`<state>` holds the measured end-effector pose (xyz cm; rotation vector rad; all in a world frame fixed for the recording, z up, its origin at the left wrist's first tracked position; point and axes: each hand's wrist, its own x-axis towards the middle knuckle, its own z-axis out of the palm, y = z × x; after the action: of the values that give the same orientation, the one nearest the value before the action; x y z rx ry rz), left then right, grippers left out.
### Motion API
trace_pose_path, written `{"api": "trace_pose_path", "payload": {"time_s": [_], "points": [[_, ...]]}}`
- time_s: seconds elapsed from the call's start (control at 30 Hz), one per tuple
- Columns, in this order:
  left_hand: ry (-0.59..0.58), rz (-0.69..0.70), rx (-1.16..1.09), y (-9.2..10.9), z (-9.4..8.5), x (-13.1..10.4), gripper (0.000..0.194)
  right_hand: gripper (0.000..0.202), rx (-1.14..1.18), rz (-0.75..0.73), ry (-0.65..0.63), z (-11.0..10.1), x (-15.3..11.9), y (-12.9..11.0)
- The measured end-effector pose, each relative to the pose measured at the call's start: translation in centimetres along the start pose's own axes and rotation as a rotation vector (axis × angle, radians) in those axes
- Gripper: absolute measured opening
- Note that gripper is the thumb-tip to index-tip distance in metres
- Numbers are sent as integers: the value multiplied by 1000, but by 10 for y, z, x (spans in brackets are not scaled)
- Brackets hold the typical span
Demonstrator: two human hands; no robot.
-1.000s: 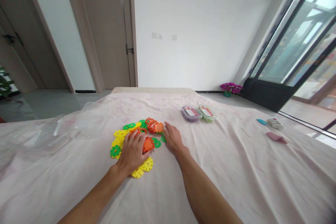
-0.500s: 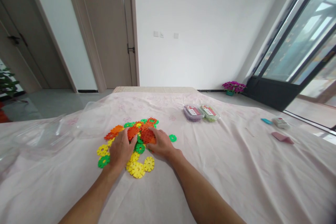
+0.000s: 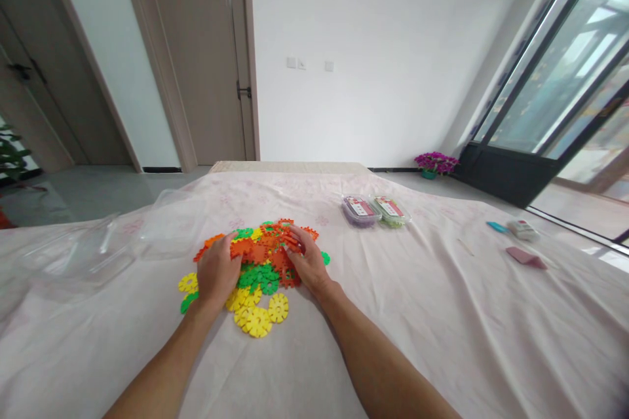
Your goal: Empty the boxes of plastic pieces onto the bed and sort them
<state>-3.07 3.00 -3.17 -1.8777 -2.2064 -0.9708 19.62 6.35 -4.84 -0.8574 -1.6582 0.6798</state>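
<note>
On the cloth lies a loose pile of flat plastic building pieces. Orange toothed square pieces (image 3: pixel 260 250) spread across its top, between both hands. Green snowflake discs (image 3: pixel 258 278) show below them, and yellow snowflake discs (image 3: pixel 258 321) lie closest to me. My left hand (image 3: pixel 219 270) rests at the pile's left side, thumb apart from the fingers, touching the orange pieces. My right hand (image 3: pixel 309 265) is at the right side, fingers spread over more orange pieces. Neither hand clearly grips a piece; some fingertips are hidden among them.
Clear plastic containers (image 3: pixel 78 255) stand at the left on the pink tablecloth (image 3: pixel 417 314). Two lidded boxes, one with purple contents (image 3: pixel 361 211) and one with green (image 3: pixel 390 211), sit beyond the pile to the right. A pink cloth (image 3: pixel 525 257) and a small white pack (image 3: pixel 522 230) lie far right.
Both hands have moved apart, the left one leftward and the right one slightly rightward. The orange pieces that were bunched between them now lie spread wider over the pile.
</note>
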Motion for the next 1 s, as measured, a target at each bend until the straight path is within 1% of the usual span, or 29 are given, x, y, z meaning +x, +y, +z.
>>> {"api": "trace_pose_path", "payload": {"time_s": [0.07,0.13,0.2,0.27,0.3,0.37,0.43,0.5,0.57,0.63,0.7,0.77,0.87,0.93,1.0], "points": [[-62,18,148,-1,2,-4,49,54,-80,-46,-75,1,-1,-2],[-108,36,197,5,5,-9,50,58,-175,-79,-181,2,-2,-6],[-119,55,139,15,9,-15,49,54,-225,-123,-276,3,-3,-12],[-107,75,-19,25,14,-19,51,43,-231,-171,-344,4,-3,-18],[-98,87,-128,29,16,-20,53,37,-230,-180,-349,4,-3,-22],[-82,116,-372,34,18,-21,56,30,-238,-157,-287,3,-3,-27],[-63,142,-570,37,18,-20,56,24,-266,-104,-153,0,-3,-29],[-38,197,-642,37,16,-21,55,21,-306,-66,-35,-4,-3,-28],[-47,308,-585,37,14,-22,50,22,-352,-49,26,-9,-3,-25],[-111,436,-441,37,13,-25,45,27,-407,-23,73,-15,-1,-20],[-175,492,-286,37,14,-28,46,31,-460,24,132,-21,3,-12],[-185,452,-167,36,15,-28,50,32,-491,70,208,-27,7,-2],[-143,361,-62,32,19,-26,48,32,-517,131,331,-38,15,15],[-117,329,-16,28,21,-23,46,32,-577,167,380,-47,21,23],[-96,315,17,24,24,-21,45,34,-685,190,394,-57,27,29]]}}
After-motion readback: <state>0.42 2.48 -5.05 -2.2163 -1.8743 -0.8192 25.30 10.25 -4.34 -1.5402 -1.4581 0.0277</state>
